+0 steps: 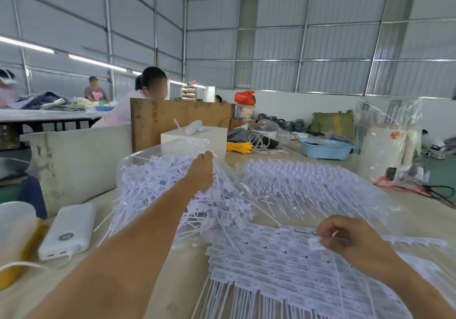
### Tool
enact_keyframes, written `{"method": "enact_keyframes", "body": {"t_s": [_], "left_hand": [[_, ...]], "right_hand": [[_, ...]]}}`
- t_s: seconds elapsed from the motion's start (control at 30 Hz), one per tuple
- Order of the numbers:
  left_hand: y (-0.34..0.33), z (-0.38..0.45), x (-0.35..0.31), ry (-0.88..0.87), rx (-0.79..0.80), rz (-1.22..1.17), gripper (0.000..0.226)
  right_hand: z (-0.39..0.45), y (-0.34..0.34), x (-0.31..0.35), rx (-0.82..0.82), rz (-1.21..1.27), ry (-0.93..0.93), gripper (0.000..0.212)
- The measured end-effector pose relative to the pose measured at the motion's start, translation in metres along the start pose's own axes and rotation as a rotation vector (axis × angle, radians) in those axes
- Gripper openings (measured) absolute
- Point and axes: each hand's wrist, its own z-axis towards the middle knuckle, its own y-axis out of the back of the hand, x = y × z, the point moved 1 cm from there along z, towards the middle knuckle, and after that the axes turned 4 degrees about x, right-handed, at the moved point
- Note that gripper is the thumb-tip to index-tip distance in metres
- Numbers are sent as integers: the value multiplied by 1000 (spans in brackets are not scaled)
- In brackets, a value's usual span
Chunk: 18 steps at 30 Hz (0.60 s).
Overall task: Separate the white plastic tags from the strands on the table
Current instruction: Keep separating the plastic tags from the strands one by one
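A flat sheet of joined white plastic tags [283, 269] lies on the table in front of me, its thin strands hanging toward the near edge. My right hand [345, 237] hovers over the sheet's far edge and pinches one small white tag [315, 242] between thumb and fingers. My left hand [201, 170] reaches forward over a loose heap of separated tags [172, 195] inside a clear plastic bag, its fingers curled at the bag's upper edge. Whether the fingers grip the bag is hidden. A second bagged bundle of tags [308, 183] lies to the right.
A white power bank [67, 232] with a cable lies at the left, beside a translucent cup [14, 230]. Behind the heap stand a white box [195, 141], a wooden board [177, 118], a blue basket [325, 148] and a wrapped white roll [385, 151]. People sit at far tables.
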Motion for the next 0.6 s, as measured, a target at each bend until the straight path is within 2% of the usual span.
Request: {"method": "enact_keyframes", "body": {"t_s": [0.07, 0.17, 0.3, 0.37, 0.4, 0.47, 0.53, 0.6], "left_hand": [[-5, -1, 0, 13, 30, 7, 57], [-3, -5, -5, 75, 151, 168, 56], [25, -24, -34, 196, 256, 459, 41], [40, -39, -60, 160, 204, 559, 32], [43, -47, -75, 85, 152, 513, 26], [41, -69, -107, -121, 189, 136, 33], [26, -94, -135, -238, 459, -388, 47], [5, -114, -154, -229, 714, -663, 54]], "right_hand": [[0, 0, -1, 2, -6, -7, 23], [0, -1, -2, 7, -3, -16, 24], [0, -1, 0, 1, 1, -7, 24], [-1, 0, 3, -14, 25, 0, 22], [-1, 1, 6, -23, 45, 6, 21], [-3, 5, 11, -49, 101, 22, 23], [-6, 10, 14, -85, 173, 33, 22], [-8, 14, 16, -111, 263, 34, 19]]}}
